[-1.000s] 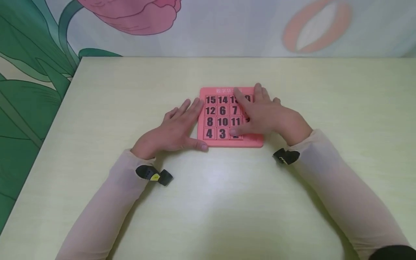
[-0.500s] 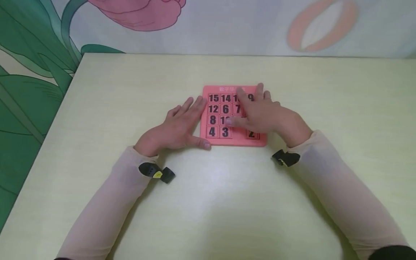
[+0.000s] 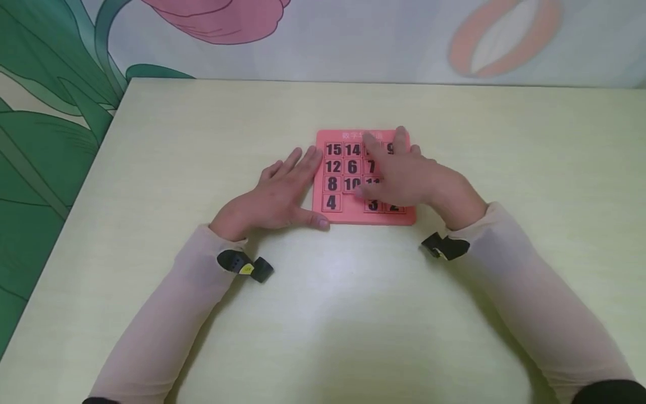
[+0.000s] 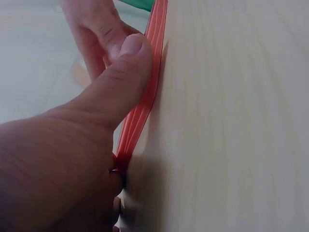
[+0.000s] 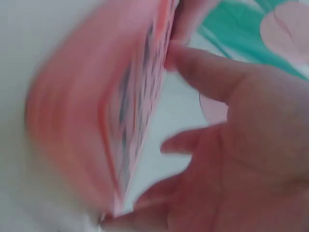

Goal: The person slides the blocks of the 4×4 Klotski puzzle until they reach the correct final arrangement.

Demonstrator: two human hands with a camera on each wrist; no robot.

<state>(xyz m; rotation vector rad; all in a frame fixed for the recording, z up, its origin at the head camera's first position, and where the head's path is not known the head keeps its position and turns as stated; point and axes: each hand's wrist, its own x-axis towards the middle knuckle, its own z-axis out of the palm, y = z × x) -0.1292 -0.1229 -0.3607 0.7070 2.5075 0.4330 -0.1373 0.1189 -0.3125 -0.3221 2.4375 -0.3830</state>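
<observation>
The number puzzle (image 3: pixel 363 218) lay flat towards the far edge of the table (image 3: pixel 313 314), straight-fingered left hand (image 3: pixel 277 196) against its left side, right hand (image 3: pixel 411 178) spread over it, neither grasping anything. Tile-sliding looked partway: the top row (image 3: pixel 343 150) began 15, 14, but the second row (image 3: pixel 343 166) jumped from 12 to 6

Pale wood grain, smooth with a soft sheen, right across the worktop (image 3: pixel 328 320); smooth pink plastic, by its look, on the puzzle board (image 3: pixel 344 175) towards the far edge; matt cloth on both sleeves (image 3: pixel 161 320)!
</observation>
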